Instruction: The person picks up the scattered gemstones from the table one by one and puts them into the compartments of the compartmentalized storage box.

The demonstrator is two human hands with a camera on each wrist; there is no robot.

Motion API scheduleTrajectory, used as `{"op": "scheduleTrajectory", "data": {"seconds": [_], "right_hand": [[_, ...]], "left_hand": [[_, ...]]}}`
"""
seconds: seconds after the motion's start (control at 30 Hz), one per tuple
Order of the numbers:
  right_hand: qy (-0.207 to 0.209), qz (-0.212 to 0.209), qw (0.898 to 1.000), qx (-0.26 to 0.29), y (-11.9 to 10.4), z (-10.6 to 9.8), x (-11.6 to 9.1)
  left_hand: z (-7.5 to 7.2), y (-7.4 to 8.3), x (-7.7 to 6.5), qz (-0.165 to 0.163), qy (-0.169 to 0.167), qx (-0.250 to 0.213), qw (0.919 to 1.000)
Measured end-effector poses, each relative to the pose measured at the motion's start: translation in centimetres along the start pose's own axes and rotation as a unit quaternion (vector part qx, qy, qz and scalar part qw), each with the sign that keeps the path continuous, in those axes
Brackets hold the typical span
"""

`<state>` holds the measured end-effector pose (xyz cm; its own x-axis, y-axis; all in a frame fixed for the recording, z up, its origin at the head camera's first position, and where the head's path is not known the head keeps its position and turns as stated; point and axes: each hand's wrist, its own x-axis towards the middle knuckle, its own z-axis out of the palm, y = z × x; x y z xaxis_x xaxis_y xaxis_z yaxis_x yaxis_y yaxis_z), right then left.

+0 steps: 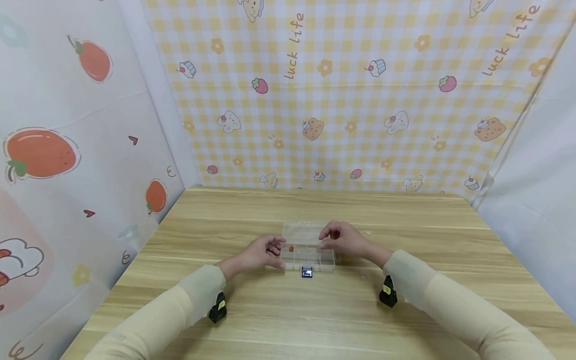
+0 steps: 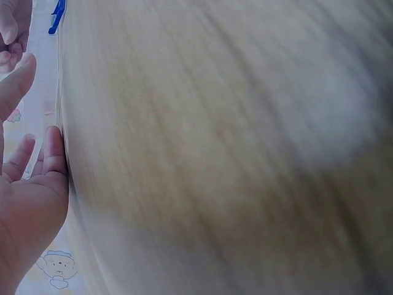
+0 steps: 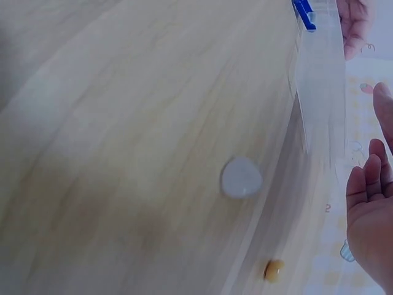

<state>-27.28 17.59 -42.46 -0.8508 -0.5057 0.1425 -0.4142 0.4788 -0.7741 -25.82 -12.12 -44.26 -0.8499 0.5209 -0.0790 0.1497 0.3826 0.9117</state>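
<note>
A clear plastic compartment box (image 1: 307,256) lies on the table with its lid (image 1: 305,232) raised at the back. Inside its back left compartment is a small orange piece (image 1: 291,248). A dark blue clasp (image 1: 307,272) sits at the front edge; the right wrist view also shows it as a blue clasp (image 3: 304,15). At the box's left end is my left hand (image 1: 263,251), thumb and fingers spread apart, touching or almost touching it. My right hand (image 1: 343,237) is over the back right corner by the lid, fingers loosely bent, with nothing visible in them.
A whitish, rounded pebble-like piece (image 3: 241,177) and a small amber bead (image 3: 274,270) lie on the wooden table right of the box. Behind the table hangs a yellow checked cloth (image 1: 342,100); a fruit-print cloth (image 1: 81,150) hangs at the left.
</note>
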Motion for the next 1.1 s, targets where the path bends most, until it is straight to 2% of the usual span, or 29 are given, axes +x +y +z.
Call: {"op": "scheduleTrajectory", "data": {"seconds": [0.27,0.83,1.1], "right_hand": [[0.013,-0.003,1.000,0.011,0.0,-1.5,-1.5],[0.050,0.046,0.997,0.048,1.0,-4.1,-5.7],[0.047,0.062,0.994,0.072,1.5,-5.2,-7.9]], "left_hand": [[0.0,0.0,0.0,-0.001,0.000,-0.008,1.0000],[0.0,0.0,0.1,0.002,-0.005,-0.011,0.9999],[0.0,0.2,0.0,0.001,-0.002,-0.004,1.0000]]}}
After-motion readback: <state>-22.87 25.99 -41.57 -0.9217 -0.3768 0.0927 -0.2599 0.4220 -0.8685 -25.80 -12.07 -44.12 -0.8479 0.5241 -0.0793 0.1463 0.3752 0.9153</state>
